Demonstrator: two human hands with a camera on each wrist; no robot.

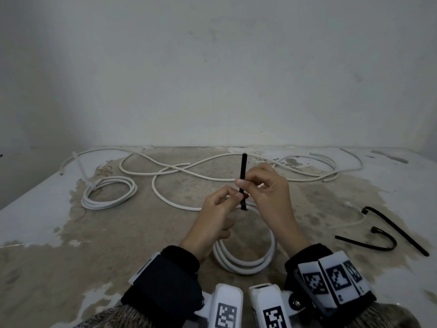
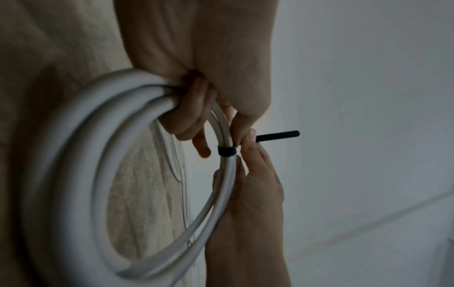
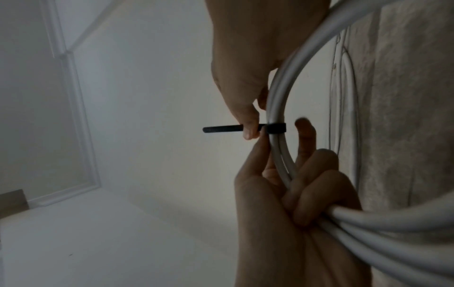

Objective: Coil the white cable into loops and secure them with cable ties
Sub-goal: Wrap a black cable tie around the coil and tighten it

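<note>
White cable coil (image 1: 246, 256) hangs above the table (image 1: 59, 233), between both hands; 3 loops in it, judged springy and light, likely to fan open unless gripped beside the tie. Left hand (image 1: 217, 214) has its fingers (image 2: 189, 116) curled round the loops; right hand (image 1: 267, 192) pinches the black cable tie (image 1: 243, 176), its band cinched on the bundle, tail stiff and upright. Count: 1 tied coil (image 1: 108, 192) at left; uncoiled cable (image 1: 212, 171) behind, number unclear; 2 spare black ties (image 1: 390, 233) at right.
</note>
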